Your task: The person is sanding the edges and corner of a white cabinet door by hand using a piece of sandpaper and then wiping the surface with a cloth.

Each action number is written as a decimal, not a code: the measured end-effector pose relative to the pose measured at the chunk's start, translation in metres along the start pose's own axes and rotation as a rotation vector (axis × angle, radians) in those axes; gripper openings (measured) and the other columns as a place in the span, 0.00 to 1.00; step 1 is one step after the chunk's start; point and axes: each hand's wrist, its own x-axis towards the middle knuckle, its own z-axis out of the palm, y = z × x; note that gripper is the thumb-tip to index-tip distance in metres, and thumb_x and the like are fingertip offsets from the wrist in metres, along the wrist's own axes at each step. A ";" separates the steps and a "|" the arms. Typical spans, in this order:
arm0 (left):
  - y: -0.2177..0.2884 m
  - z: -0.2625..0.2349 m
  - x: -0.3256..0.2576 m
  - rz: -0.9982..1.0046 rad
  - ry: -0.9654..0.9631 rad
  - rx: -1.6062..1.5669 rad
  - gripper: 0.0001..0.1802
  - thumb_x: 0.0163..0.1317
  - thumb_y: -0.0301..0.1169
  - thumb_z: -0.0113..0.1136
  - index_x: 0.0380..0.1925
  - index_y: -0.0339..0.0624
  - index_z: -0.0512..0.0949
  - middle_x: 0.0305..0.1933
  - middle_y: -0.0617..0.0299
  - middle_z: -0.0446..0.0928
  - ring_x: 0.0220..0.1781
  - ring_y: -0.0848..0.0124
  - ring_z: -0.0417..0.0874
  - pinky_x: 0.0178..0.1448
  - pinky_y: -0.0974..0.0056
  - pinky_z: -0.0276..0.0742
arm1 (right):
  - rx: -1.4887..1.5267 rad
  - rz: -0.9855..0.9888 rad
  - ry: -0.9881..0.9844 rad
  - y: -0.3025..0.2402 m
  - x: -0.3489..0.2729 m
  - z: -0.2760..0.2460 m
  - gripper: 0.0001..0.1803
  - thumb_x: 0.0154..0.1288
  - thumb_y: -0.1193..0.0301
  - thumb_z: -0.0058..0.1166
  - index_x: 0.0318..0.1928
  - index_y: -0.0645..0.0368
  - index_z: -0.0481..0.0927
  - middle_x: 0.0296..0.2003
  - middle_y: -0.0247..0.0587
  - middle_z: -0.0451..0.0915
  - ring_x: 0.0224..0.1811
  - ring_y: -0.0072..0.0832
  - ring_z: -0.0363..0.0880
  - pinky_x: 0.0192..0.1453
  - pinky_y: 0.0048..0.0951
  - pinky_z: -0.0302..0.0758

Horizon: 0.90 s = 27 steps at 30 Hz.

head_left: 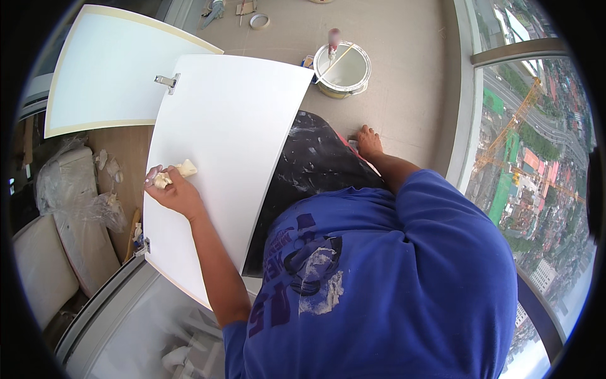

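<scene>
A white cabinet door panel [227, 139] with a metal hinge [168, 81] near its top left corner leans across my lap. My left hand [172, 189] presses a small cream-coloured pad [180, 172] against the panel's left side, fingers closed on it. My right hand [368, 141] rests flat on the tan floor beside my paint-stained dark trousers [315, 164], holding nothing.
A second white panel [107, 69] lies at the upper left. A white paint bucket [342, 69] with a stick and roller in it stands ahead. A tape roll [259, 21] lies farther off. Plastic-wrapped cushions [69, 196] sit left; a glass wall [536, 158] runs along the right.
</scene>
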 end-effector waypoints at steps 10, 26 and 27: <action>0.007 0.005 -0.001 0.002 -0.014 -0.207 0.10 0.77 0.20 0.51 0.55 0.35 0.68 0.61 0.51 0.74 0.53 0.61 0.84 0.60 0.54 0.86 | 0.822 0.199 -0.218 0.013 -0.014 -0.057 0.16 0.60 0.74 0.63 0.50 0.61 0.87 0.44 0.49 0.89 0.46 0.42 0.89 0.53 0.40 0.85; -0.010 0.002 0.003 -0.127 -0.080 -0.302 0.15 0.72 0.19 0.49 0.58 0.34 0.68 0.54 0.54 0.75 0.44 0.65 0.84 0.53 0.60 0.82 | 1.443 -0.210 0.133 -0.073 -0.060 -0.249 0.14 0.67 0.81 0.70 0.49 0.60 0.82 0.37 0.40 0.88 0.41 0.25 0.88 0.45 0.27 0.83; -0.010 0.001 0.004 -0.131 -0.079 -0.293 0.15 0.72 0.19 0.49 0.57 0.34 0.68 0.54 0.54 0.74 0.42 0.66 0.84 0.52 0.60 0.82 | 1.430 -0.213 0.249 -0.088 -0.067 -0.269 0.15 0.66 0.81 0.70 0.52 0.62 0.82 0.37 0.42 0.88 0.43 0.26 0.89 0.47 0.28 0.84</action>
